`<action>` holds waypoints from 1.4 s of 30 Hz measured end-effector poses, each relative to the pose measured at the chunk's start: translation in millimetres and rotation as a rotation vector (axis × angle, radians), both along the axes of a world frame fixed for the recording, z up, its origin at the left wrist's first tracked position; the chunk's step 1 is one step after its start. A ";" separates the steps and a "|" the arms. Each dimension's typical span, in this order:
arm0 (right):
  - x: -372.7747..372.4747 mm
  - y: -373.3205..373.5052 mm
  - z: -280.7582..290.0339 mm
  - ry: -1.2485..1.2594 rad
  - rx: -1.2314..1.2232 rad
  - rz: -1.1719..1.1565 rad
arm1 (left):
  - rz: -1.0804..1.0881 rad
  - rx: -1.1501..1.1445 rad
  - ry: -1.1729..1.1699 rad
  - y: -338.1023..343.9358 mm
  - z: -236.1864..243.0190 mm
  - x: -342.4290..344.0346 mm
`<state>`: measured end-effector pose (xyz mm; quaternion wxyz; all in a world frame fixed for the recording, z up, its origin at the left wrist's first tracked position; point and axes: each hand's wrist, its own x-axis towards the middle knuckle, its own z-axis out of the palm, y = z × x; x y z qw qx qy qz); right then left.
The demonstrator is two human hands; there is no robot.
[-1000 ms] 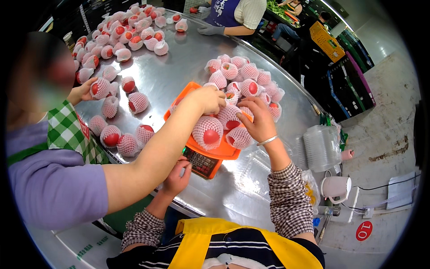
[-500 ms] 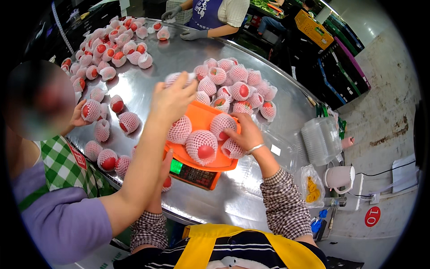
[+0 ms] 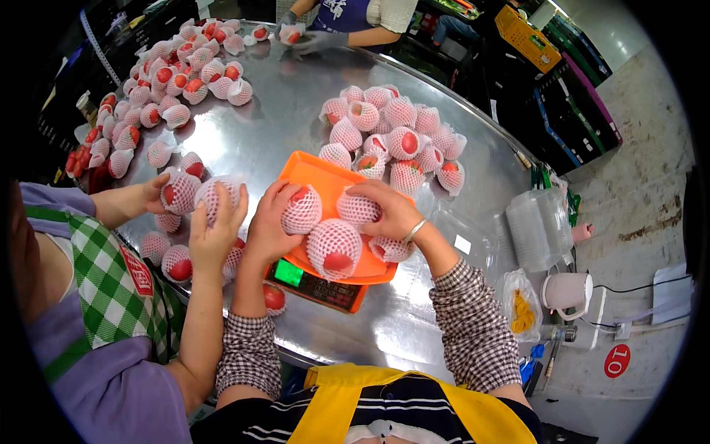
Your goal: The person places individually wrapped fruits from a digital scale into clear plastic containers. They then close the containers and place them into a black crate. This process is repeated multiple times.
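— As the foremost foam-netted tomato (image 3: 334,249) is seen resting in an orange scale tray (image 3: 314,172), which side is it approached from most closely?

— By the left hand (image 3: 272,226), its thumb just beside; the fruit is set between that and the right hand (image 3: 396,214), toward the wearer. No clear long axis is shown.

— How are they held?

— Partly curled: the left-rear tomato (image 3: 302,209) is clasped by the left, the right-rear tomato (image 3: 360,209) by the right.

Red fruit (image 3: 338,261), pinkish-white mesh netting (image 3: 331,235). Orange tray (image 3: 322,167), silver-grey table (image 3: 288,118), bright green display (image 3: 288,273). Sleeves (image 3: 473,318) brown-and-white checked, apron (image 3: 325,403) yellow; co-worker's bib (image 3: 103,259) green-and-white gingham, shirt (image 3: 140,392) purple.
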<state>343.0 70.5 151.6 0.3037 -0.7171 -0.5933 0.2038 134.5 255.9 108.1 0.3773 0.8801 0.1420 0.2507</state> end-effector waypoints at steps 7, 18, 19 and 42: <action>-21.6 -10.4 18.6 -0.026 0.116 -0.196 | -0.151 -0.112 0.020 10.6 8.8 0.8; -36.3 -31.8 16.3 -0.383 0.152 -0.161 | -0.121 -0.123 0.090 -5.5 15.5 18.0; -32.0 -33.9 8.7 -0.317 0.118 -0.150 | -0.119 -0.115 0.086 -7.7 13.6 20.9; -30.1 8.0 -9.9 -0.344 -0.132 -0.116 | 0.098 0.490 0.068 -87.7 51.5 -18.1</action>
